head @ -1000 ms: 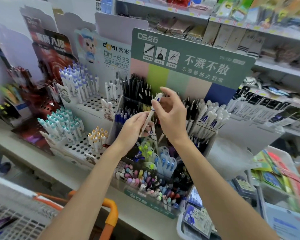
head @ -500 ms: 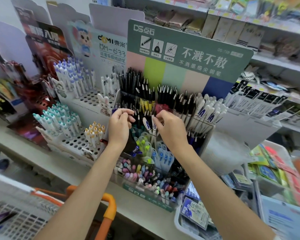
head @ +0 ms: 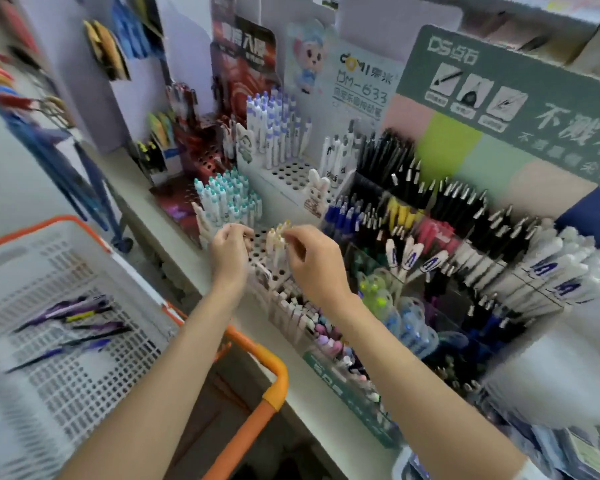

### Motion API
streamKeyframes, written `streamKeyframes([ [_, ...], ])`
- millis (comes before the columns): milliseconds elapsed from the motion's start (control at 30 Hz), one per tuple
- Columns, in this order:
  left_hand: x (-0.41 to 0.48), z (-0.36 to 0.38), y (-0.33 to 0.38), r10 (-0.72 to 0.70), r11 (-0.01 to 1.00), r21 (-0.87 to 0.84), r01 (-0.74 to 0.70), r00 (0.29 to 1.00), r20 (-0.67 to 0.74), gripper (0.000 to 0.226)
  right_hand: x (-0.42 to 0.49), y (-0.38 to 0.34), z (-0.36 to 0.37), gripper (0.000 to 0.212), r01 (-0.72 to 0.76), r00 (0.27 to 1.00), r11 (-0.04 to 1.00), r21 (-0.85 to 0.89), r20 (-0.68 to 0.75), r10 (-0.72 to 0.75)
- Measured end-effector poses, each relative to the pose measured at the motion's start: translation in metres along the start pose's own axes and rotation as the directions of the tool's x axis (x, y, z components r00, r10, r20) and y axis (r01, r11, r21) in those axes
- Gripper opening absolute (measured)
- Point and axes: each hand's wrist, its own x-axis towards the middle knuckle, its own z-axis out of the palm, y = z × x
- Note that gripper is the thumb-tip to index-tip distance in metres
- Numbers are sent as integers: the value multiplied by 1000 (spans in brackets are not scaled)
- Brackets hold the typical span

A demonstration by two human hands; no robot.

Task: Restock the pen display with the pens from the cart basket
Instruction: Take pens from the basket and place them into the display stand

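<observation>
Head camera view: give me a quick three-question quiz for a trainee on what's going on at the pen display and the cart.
1. True or false: the cart basket has loose pens lying in it.
2. Multiple choice: the right hand is at pens with which cap colour? A blue, B yellow, C teal.
3. Short answer: what colour is the cart handle?

Key: 1 true. 2 B, the yellow-capped pens standing in the white perforated holder. 3 orange.
</observation>
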Motion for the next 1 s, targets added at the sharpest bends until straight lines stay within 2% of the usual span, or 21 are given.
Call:
streamKeyframes([
  [100,15,-53,-14,-67,998,-14,65,974,-214,25,8,-15,54,15,-40,977,997,65,213,26],
  [200,24,-107,-31,-138,990,-33,137,901,-410,32,10,-32,108,19,-23,902,993,117,431,-30],
  [400,50,-204,-80,-212,965,-24,262,721,-660,33,5,-67,210,25,24,729,987,160,672,-127],
  [500,69,-239,-105,-249,952,-47,304,672,-697,33,5,-73,257,40,27,670,994,106,736,-96],
  [633,103,-280,-142,-297,908,-8,420,628,-719,22,6,-75,323,59,137,697,990,-9,711,-90],
  [700,120,-296,-161,-319,884,4,468,607,-728,22,8,-81,343,72,164,676,985,-44,733,-80],
  [767,134,-314,-183,-373,834,9,551,576,-727,25,9,-84,357,79,191,627,979,-78,777,-60],
  [833,145,-329,-203,-463,761,8,649,552,-693,32,9,-79,367,83,202,623,975,-92,780,-56],
  [900,156,-341,-223,-572,683,-61,728,481,-664,41,8,-74,373,85,179,626,980,-81,778,-50],
  [967,165,-349,-240,-650,647,-162,745,428,-628,50,6,-71,376,84,179,623,982,-68,780,-59],
  [1000,171,-354,-248,-652,643,-161,749,424,-629,50,6,-70,376,85,188,627,980,-66,776,-68],
])
